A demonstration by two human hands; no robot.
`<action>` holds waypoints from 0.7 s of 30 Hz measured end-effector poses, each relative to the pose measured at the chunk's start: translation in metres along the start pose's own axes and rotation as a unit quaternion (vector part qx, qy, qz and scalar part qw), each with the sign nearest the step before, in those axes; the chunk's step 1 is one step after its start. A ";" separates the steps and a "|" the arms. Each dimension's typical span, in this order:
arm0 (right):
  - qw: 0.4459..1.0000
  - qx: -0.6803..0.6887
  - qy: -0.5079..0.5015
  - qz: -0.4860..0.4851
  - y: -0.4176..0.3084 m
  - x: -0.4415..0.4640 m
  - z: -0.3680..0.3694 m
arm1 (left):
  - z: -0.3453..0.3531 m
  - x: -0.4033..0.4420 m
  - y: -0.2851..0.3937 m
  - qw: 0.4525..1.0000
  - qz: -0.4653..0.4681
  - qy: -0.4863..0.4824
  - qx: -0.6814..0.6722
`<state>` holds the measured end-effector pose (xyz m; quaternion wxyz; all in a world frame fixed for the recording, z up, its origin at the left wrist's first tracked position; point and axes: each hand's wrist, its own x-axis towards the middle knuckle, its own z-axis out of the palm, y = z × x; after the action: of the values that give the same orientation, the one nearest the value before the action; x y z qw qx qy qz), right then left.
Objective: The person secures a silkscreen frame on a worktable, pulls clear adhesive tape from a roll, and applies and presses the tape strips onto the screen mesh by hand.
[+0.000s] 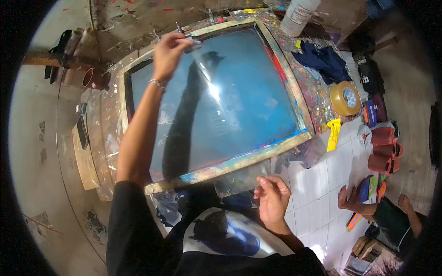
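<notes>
My left hand [171, 49] is raised over the far left part of a wooden-framed screen, its fingertips pinched on one end of a clear, shiny strip [206, 73] that looks like packing tape. The strip slants across the blue mesh [248, 83] toward me, catching a bright glare. Near the front edge of the wooden frame [235, 162], my right hand [272, 198] has its thumb and fingers closed, seemingly on the strip's other end, which is hard to see. The dark shadow of my left arm falls on the mesh.
Right of the frame are a roll of clear tape [345, 99], a dark cloth [322, 62] and a yellow scrap [334, 134]. A white bottle [299, 17] stands behind. Another person's leg [359, 207] shows at lower right, near red bags [385, 149] on the floor.
</notes>
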<state>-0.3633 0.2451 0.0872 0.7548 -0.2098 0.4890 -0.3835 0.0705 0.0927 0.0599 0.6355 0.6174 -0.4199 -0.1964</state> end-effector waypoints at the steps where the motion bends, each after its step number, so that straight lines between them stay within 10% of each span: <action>1: 1.000 -0.019 0.010 -0.014 0.008 0.002 -0.002 | 0.018 0.001 -0.005 0.999 -0.017 -0.027 -0.004; 21: 0.994 -0.103 -0.003 -0.022 0.030 0.035 0.019 | 0.048 0.011 -0.071 0.987 0.054 -0.007 0.151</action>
<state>-0.3271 0.2350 0.0540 0.7218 -0.2983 0.5189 -0.3475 0.0588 0.0433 -0.0099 0.5418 0.6816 -0.4815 -0.1002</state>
